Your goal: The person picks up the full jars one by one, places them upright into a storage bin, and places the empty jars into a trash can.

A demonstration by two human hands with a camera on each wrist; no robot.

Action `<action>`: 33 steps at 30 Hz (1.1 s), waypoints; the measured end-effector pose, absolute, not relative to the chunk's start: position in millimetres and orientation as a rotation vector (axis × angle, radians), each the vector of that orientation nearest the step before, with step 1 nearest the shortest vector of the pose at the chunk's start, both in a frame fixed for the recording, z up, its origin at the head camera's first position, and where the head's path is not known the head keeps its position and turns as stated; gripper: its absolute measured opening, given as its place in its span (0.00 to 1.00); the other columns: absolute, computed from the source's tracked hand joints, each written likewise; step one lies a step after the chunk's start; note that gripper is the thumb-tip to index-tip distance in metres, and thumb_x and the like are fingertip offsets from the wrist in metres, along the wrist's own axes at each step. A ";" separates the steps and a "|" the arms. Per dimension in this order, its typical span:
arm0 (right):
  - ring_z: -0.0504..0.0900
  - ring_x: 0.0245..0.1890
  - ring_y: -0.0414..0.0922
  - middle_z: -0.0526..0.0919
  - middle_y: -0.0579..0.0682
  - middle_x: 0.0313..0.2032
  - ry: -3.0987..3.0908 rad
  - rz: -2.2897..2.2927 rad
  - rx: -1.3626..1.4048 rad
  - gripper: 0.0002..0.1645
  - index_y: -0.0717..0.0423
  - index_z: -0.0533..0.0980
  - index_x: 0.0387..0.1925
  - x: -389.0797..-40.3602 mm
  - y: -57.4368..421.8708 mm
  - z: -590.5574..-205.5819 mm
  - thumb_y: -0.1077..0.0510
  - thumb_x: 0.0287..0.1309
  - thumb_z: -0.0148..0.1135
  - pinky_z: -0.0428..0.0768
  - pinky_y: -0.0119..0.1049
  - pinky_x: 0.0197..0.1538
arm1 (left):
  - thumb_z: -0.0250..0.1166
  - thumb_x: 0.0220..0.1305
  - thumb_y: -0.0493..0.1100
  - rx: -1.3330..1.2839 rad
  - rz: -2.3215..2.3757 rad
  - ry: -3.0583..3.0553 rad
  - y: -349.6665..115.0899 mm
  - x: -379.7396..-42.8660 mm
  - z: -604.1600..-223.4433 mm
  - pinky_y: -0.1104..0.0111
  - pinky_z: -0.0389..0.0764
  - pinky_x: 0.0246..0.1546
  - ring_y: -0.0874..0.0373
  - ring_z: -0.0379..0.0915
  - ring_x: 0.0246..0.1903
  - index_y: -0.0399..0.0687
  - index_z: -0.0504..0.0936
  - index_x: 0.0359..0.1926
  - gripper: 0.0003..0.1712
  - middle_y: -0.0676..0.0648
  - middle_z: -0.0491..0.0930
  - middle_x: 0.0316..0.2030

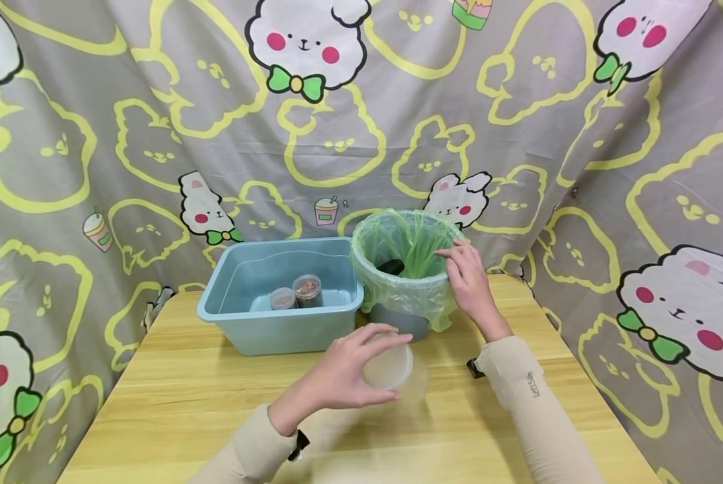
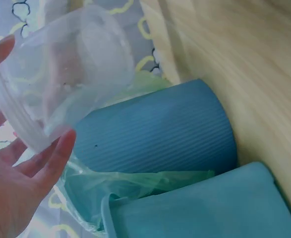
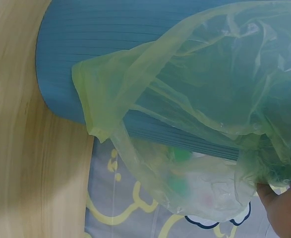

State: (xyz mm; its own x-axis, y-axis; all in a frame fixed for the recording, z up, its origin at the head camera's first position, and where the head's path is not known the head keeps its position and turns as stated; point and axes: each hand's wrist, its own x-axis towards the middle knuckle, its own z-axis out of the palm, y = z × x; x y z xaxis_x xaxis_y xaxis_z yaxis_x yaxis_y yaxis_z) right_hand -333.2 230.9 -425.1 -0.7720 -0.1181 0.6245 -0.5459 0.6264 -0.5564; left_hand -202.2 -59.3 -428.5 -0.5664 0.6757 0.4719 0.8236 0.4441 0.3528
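Note:
My left hand holds a clear round plastic container above the table, in front of the bin. In the left wrist view its thumb and fingers spread around the rim of this container, and a few small specks show on the wall. My right hand is at the right rim of a blue ribbed trash bin. Its fingers hold the edge of the light green garbage bag lining the bin, though the fingertips are partly hidden. Inside the bag lies a dark object.
Left of the bin stands a blue plastic tub, close against it. Two small clear jars sit in the tub: one with brownish contents, one shorter. All stand on a wooden table before a patterned curtain.

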 end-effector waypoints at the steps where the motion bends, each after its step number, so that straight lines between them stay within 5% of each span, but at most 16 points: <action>1: 0.61 0.75 0.61 0.77 0.63 0.52 -2.303 1.037 0.522 0.23 0.61 0.82 0.54 -333.4 231.0 -425.1 0.59 0.78 0.41 0.53 0.65 0.77 | 0.83 0.47 0.59 -1.283 -0.827 -2.406 -58.7 -202.9 -426.9 0.62 0.84 0.47 0.56 0.77 0.60 0.69 0.70 0.74 0.53 0.52 0.73 0.67; 33: 0.63 0.74 0.61 0.78 0.63 0.51 -2.279 1.027 0.518 0.22 0.61 0.83 0.53 -335.1 229.4 -427.8 0.60 0.77 0.43 0.54 0.63 0.77 | 0.82 0.50 0.56 -1.090 -0.990 -2.225 -47.6 -218.5 -385.1 0.57 0.85 0.51 0.50 0.77 0.61 0.58 0.72 0.74 0.50 0.45 0.72 0.68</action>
